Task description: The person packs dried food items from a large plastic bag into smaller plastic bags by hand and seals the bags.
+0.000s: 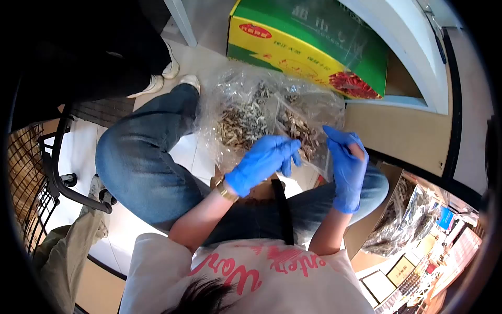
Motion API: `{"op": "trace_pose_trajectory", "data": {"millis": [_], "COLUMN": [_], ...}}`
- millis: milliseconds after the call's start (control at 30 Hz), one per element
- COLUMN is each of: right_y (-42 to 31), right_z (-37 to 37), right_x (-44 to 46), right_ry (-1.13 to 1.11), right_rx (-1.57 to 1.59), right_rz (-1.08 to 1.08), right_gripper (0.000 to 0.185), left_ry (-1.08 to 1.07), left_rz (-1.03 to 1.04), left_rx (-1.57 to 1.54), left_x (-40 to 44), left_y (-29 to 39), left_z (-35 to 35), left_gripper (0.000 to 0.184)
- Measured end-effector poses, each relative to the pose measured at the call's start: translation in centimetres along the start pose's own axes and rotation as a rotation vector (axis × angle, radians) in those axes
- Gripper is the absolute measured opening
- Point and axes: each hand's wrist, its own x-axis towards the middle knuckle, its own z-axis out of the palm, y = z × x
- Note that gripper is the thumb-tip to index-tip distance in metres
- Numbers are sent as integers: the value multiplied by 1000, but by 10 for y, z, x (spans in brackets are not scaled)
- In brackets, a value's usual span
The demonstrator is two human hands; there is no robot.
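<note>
Blue gloves cover both hands. My left hand (264, 159) is in front of the clear plastic bags, its fingers bent and drawn together toward the right. Whatever its fingertips may hold is too small to name. To its right is my right hand (348, 170), raised with fingers and thumb pressed together; a patch of skin shows through its glove. Nothing can be made out in that pinch. Beyond the hands lies a large clear plastic bag (212, 112) of dried, grey-brown strips (243, 123). A smaller clear bag (327, 138) with brown dried pieces (298, 131) rests on its right side.
A green and yellow carton (303, 44) stands behind the bags. On the right, an open cardboard box (361, 233) holds another plastic bag (400, 222). A black wire cart (47, 172) is at the left, near another person's shoes (154, 86).
</note>
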Motion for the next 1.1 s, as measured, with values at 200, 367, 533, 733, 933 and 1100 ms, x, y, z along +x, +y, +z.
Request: {"op": "trace_pose_trajectory", "data": {"millis": [200, 367, 533, 733, 933, 1100], "right_y": [-6, -4, -84, -108, -119, -104], "right_z": [-4, -9, -68, -88, -97, -93], "right_x": [28, 77, 90, 96, 112, 118], "right_ry": [-106, -470, -596, -95, 80, 100], "right_rx": [185, -463, 420, 36, 41, 328], "right_rz": [-29, -226, -69, -473, -314, -392], "right_gripper": [27, 29, 62, 88, 24, 23], "left_ry": [-60, -36, 56, 45, -11, 384], "left_rz": [130, 242, 402, 575, 822, 1260], "left_rx": [-7, 101, 109, 338, 473, 1589], "left_x": [-6, -7, -16, -15, 0, -22], "left_y": [38, 79, 135, 179, 200, 240], "left_z": [20, 29, 46, 63, 71, 80], "left_gripper": [40, 39, 42, 41, 31, 58]}}
